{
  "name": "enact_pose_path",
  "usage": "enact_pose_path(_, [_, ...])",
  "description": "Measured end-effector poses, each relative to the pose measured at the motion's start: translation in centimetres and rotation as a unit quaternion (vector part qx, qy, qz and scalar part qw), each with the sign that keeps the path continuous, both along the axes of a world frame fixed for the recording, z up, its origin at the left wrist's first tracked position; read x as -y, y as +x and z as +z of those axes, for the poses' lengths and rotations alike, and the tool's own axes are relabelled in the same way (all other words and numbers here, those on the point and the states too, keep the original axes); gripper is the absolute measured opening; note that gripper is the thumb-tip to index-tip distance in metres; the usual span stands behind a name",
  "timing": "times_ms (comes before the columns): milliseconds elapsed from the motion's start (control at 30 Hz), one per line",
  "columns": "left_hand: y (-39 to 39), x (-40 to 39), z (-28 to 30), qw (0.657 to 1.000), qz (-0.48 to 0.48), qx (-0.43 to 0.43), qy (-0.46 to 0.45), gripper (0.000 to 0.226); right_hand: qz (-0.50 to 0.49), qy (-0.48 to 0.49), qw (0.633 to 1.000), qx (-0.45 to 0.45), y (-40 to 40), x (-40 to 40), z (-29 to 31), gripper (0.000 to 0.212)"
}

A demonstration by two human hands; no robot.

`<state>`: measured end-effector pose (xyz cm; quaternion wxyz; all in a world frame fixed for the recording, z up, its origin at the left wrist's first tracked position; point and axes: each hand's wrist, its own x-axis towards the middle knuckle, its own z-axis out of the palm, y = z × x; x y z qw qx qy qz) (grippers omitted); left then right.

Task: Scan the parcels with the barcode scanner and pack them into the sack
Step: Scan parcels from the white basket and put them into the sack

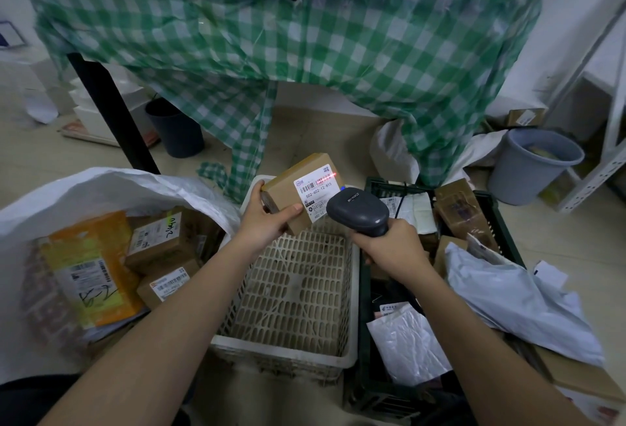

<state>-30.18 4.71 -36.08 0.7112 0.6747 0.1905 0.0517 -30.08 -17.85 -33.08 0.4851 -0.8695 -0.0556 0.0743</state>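
Observation:
My left hand (267,219) grips a small brown cardboard parcel (288,183) above the white basket, its white label facing me. My right hand (393,242) holds the dark grey barcode scanner (359,210) by its handle, just right of the parcel. A red scan line falls on the barcode at the label's top right. The white woven sack (101,185) lies open at the left, with an orange parcel (88,266) and several brown boxes inside.
A white perforated basket (349,293) sits below my hands. A dark green crate (376,185) at the right holds grey poly mailers and brown parcels. Behind stands a table under a green checked cloth (305,35). A grey bin (531,168) is at the far right.

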Motion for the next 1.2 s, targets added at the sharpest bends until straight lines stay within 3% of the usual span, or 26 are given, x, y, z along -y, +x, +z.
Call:
enact_pose_path(200, [-0.9, 0.0, 0.7, 1.0, -0.009, 0.009, 0.006, 0.069, -0.022, 0.033, 0.999, 0.007, -0.5, -0.1, 0.2, 0.027])
enact_pose_path(367, [-3.7, -0.3, 2.0, 1.0, -0.013, 0.003, 0.009, 0.098, -0.048, 0.116, 0.992, 0.025, -1.9, -0.1, 1.5, 0.016])
enact_pose_path(567, [-11.2, -1.8, 5.4, 0.999, 0.008, 0.03, 0.022, 0.093, -0.061, 0.207, 0.976, 0.003, -4.0, -1.2, 2.0, 0.01])
enact_pose_path(733, [-18.6, -5.8, 6.1, 0.992, 0.089, 0.032, 0.081, 0.08, -0.025, 0.185, 0.982, 0.009, -5.2, -5.2, 2.1, 0.026])
enact_pose_path(900, [-23.2, -10.4, 3.3, 0.987, 0.156, -0.031, 0.035, 0.091, 0.065, 0.128, 0.99, -0.007, -6.5, -10.7, 2.1, 0.031])
enact_pose_path(1200, [-19.0, -17.0, -2.6, 0.953, 0.264, -0.144, 0.037, 0.088, 0.048, 0.132, 0.989, -0.05, -5.2, -15.4, -2.1, 0.015])
